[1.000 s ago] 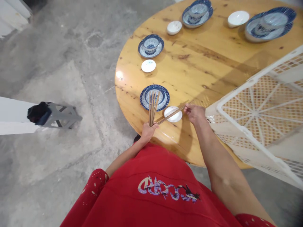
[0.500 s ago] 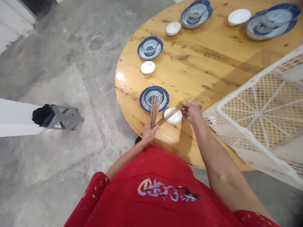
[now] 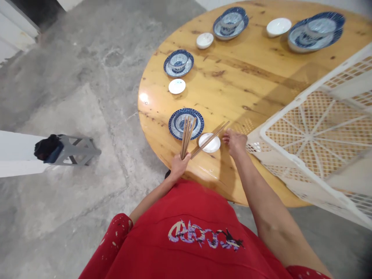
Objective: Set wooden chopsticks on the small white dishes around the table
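A bundle of wooden chopsticks [image 3: 187, 135] is held in my left hand [image 3: 179, 164], closed around the lower ends and tips pointing away from me. The bundle overlaps the near blue-and-white plate [image 3: 173, 130] from my viewpoint. A separate pair of chopsticks [image 3: 213, 135] lies slantwise across a small white dish [image 3: 213, 146], its near ends close to my left thumb. Just right of that pair's far ends is my right hand [image 3: 236, 142], fingers loosely bent and a little apart, holding nothing.
A large white plastic crate [image 3: 293, 157] occupies the table's right side. Farther along the round wooden table [image 3: 209, 93] are blue-patterned plates with bowls [image 3: 178, 64] and small white dishes [image 3: 177, 86]. A grey stool [image 3: 78, 149] with dark cloth stands on the floor at left.
My right hand has let go of the pair of chopsticks, which now lies across the white dish. My left hand still grips its bundle. The view has shifted slightly.
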A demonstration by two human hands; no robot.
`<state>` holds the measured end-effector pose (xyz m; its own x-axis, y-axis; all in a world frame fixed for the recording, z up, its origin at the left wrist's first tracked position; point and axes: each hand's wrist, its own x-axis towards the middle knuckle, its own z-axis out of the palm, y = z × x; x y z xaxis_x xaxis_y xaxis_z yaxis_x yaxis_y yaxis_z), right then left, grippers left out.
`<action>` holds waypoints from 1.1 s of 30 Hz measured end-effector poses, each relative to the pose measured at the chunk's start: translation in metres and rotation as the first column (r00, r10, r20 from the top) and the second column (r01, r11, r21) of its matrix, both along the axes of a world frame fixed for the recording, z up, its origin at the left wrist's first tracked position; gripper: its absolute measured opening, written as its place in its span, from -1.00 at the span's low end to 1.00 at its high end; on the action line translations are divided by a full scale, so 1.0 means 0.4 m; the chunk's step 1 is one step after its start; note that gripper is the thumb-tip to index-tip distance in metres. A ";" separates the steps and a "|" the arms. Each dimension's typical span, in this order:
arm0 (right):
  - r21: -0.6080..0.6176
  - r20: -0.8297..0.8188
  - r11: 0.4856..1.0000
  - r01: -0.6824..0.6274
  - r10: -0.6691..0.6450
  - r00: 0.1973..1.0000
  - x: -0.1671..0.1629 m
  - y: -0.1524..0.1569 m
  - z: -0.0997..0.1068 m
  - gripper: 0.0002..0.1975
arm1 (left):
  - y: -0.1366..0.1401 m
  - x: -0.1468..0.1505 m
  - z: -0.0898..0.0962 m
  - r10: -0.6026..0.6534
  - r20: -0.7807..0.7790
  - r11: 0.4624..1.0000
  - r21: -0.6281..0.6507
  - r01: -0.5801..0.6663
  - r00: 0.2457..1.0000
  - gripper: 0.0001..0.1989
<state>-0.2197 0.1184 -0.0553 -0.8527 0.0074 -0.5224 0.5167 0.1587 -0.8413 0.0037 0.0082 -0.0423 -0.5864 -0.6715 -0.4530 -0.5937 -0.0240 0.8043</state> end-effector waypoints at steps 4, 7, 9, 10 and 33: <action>0.093 -0.228 0.996 -0.002 0.023 0.973 0.078 0.046 0.040 -0.92 | -0.028 0.030 0.054 0.065 -0.034 0.994 -0.088 -0.067 0.997 -0.77; 0.083 -0.339 0.990 -0.118 0.139 0.930 0.160 0.060 0.089 -0.87 | -0.031 0.039 0.090 0.012 -0.071 0.999 -0.049 -0.016 0.997 -0.75; 0.012 -0.291 0.970 -0.244 0.237 0.927 0.208 0.047 0.121 -0.75 | -0.023 0.034 0.108 -0.067 -0.107 0.992 0.103 0.078 0.992 -0.67; -0.035 -0.258 0.954 -0.296 0.278 0.925 0.228 0.034 0.134 -0.69 | -0.019 0.029 0.115 -0.101 -0.137 0.970 0.206 0.128 0.985 -0.65; -0.296 -0.070 0.953 -0.061 0.043 0.997 0.339 -0.125 0.151 -0.66 | -0.174 0.086 0.123 -0.313 -0.273 0.774 0.482 0.411 0.910 -0.45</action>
